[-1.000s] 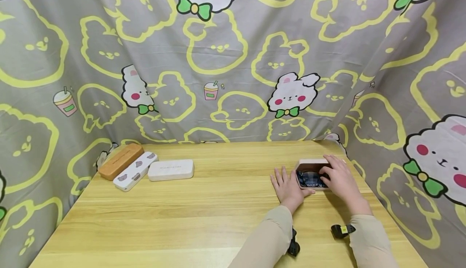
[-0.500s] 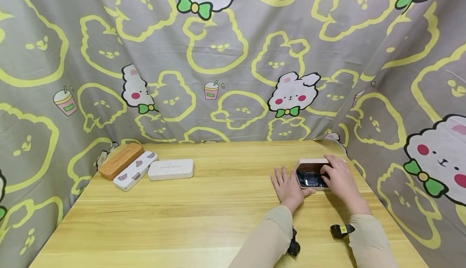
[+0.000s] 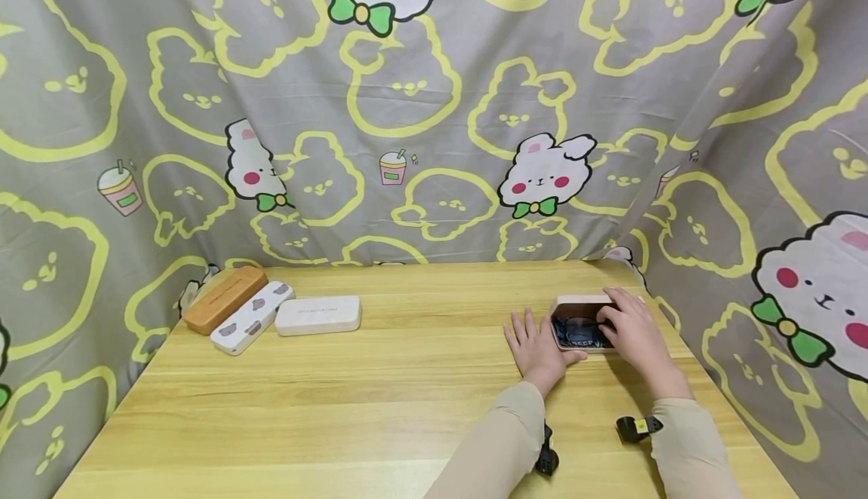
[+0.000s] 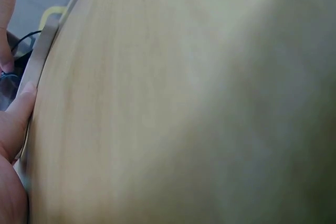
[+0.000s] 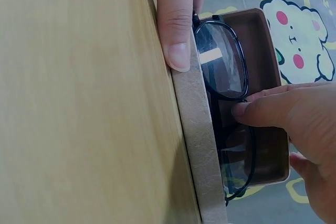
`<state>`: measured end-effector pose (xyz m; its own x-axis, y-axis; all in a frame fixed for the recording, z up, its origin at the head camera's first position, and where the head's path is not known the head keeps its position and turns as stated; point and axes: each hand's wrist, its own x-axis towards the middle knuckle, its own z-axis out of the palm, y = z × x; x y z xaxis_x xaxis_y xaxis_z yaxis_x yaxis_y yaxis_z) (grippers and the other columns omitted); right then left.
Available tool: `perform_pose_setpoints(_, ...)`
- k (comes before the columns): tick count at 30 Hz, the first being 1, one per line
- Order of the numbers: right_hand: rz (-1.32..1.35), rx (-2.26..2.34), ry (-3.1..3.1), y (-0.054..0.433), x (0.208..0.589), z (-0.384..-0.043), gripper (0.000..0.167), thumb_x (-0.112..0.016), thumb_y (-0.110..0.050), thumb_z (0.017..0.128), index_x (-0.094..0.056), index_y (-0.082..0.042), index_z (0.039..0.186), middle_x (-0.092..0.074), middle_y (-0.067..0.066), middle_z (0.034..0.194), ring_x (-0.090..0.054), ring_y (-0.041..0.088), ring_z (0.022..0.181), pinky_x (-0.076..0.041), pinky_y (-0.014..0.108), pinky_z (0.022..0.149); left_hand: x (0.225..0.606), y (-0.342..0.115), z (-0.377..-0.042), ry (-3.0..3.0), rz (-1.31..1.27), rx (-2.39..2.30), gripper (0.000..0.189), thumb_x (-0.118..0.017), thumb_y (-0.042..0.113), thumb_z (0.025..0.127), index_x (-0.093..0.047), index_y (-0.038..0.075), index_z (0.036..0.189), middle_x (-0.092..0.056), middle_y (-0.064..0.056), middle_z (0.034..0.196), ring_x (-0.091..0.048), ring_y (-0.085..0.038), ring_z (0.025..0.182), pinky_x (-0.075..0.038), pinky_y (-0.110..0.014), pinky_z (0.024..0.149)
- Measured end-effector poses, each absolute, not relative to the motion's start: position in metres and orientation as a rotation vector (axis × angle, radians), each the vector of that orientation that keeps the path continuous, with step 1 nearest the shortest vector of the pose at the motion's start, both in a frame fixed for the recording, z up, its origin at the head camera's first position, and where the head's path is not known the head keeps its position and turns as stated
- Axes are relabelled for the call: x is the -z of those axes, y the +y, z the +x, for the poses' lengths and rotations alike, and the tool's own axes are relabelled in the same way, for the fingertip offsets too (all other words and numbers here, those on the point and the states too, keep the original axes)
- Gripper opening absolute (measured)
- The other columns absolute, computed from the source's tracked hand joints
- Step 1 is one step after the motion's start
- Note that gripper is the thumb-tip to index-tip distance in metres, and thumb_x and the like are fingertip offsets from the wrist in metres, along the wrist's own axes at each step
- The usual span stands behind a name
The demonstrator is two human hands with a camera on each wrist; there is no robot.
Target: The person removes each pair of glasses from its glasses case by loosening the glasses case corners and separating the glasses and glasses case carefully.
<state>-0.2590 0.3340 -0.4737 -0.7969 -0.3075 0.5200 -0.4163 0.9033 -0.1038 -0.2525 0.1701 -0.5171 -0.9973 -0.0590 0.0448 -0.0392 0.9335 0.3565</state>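
Observation:
At the table's right side, an open eyeglass case (image 3: 575,301) stands with its lid raised and a brown lining showing. Black-framed glasses (image 5: 223,59) are at its opening, clear lenses facing the right wrist camera. My right hand (image 3: 634,333) pinches the glasses at the bridge between thumb and forefinger. Its other fingers reach over the case's right end. Against the left end lies my left hand (image 3: 540,357), fingers straight and spread, with its thumb (image 5: 178,51) pressing the front wall. Under the glasses, dark cloth with pale lettering partly shows; the right hand hides the rest.
Three closed cases lie at the table's left: an orange one (image 3: 226,301), a white one with bear prints (image 3: 252,319), and a plain white one (image 3: 319,316). A patterned curtain (image 3: 434,107) hangs behind and beside the table (image 3: 339,416).
Both hands stay almost where they were. Inside the case the lenses look darker than a second ago, and their reflections have shifted.

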Motion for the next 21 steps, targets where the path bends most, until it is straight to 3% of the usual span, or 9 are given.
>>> perform_pose_setpoints(11,0.586,-0.3,-2.482,0.337,0.469,-0.26,0.02,-0.081,0.003,0.067,-0.065,-0.005,0.075,-0.056,0.028,0.128,-0.049,0.049,0.119,-0.039,0.061,0.1,0.516,0.17,-0.253,-3.052,0.077,0.54,0.099,-0.059,0.087,0.058,-0.041,0.041,0.143,-0.026,0.005,0.162,-0.014,-0.024,0.153,-0.014,-0.049,0.124)
perform_pose_setpoints(21,0.569,-0.306,-2.531,0.338,0.462,-0.256,0.017,-0.08,0.001,0.07,-0.066,-0.006,0.078,-0.054,0.027,0.13,-0.047,0.047,0.122,-0.041,0.06,0.098,0.52,0.17,-0.255,-3.035,0.083,0.555,0.1,-0.059,0.088,0.056,-0.042,0.042,0.143,-0.026,0.005,0.162,-0.014,-0.025,0.153,-0.015,-0.049,0.124)
